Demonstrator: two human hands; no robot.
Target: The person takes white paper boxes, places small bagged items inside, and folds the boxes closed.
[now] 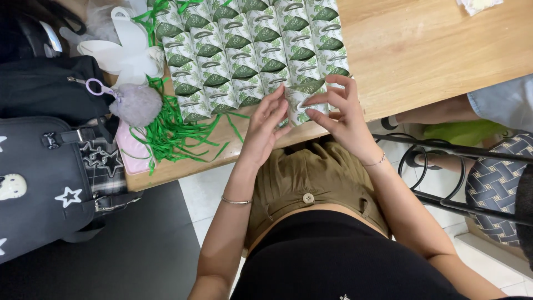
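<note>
My left hand and my right hand meet at the front edge of a wooden table. Both pinch one small white paper box with green leaf print, its flaps partly folded. Just beyond my fingers lie several rows of matching leaf-print boxes, packed side by side on the tabletop.
A heap of green ribbon strips lies left of the boxes, beside a grey fluffy pom-pom keyring and a white bunny-shaped item. A black bag with star patches sits at left. Another person's arm and a black metal stool frame are at right.
</note>
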